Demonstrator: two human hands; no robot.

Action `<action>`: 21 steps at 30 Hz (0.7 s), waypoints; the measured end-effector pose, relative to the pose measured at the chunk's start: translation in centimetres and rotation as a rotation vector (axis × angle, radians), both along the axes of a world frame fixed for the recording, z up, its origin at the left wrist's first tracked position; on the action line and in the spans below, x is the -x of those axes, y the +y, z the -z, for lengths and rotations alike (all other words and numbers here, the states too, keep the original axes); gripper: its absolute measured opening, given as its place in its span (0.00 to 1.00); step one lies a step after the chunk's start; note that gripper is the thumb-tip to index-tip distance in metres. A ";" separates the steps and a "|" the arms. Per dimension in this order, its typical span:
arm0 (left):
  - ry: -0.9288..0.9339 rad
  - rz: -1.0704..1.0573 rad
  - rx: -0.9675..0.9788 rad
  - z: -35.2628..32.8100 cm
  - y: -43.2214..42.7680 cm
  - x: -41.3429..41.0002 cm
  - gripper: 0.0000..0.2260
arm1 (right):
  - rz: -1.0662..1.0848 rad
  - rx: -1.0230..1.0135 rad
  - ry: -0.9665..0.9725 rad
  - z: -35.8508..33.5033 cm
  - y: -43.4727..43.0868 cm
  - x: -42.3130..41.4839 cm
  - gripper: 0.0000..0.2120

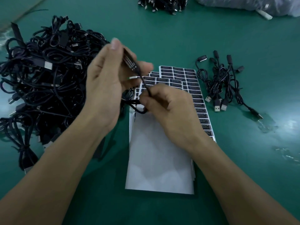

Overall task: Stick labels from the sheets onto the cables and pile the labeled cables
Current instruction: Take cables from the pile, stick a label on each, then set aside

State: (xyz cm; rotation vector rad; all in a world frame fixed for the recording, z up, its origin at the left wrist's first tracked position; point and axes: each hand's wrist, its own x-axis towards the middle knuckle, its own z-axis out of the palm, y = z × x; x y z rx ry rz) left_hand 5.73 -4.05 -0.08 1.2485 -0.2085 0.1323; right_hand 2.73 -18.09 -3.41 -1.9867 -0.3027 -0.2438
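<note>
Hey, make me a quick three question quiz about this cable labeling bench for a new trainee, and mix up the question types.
1. True or false: the left hand and the right hand both hold the same black cable.
2. On which side of the label sheets does the smaller cable pile lie? A left, B right, C on top of them.
3. Fill in: the table surface is ____ in colour.
Key: 1 true; 2 B; 3 green.
</note>
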 end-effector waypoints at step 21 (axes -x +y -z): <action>-0.139 -0.297 -1.573 3.1 1.4 -1.4 0.18 | 0.904 0.125 -0.054 -2.0 -11.4 -2.0 0.11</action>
